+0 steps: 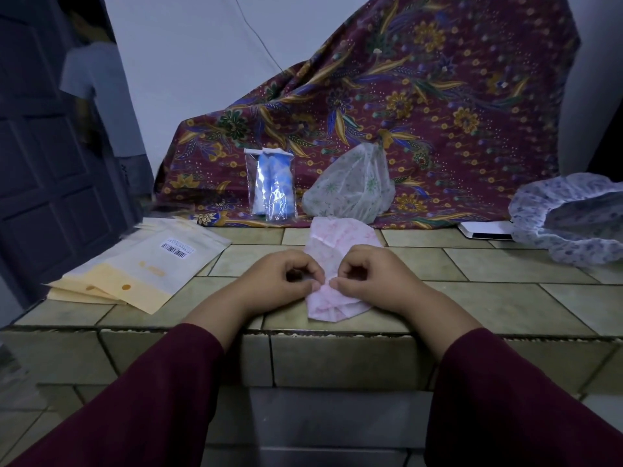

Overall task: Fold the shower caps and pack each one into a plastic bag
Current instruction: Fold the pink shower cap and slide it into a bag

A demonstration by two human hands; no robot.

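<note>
Head view: left hand (281, 276) and right hand (369, 276) pinch pink cap (337, 241).

person is wearing long dark maroon sleeves (145, 399) | sleeves are ending at the wrists | hands are showing bare

Four shower caps on the tiled ledge: pink (340, 242), green-print (350, 188), blue-floral (569, 217), and a blue one sealed in a bag (271, 183); one stack of empty bags (141, 267); two hands

Left hand (281, 276) and right hand (372, 274) meet, fingers curled, pinching.
</note>
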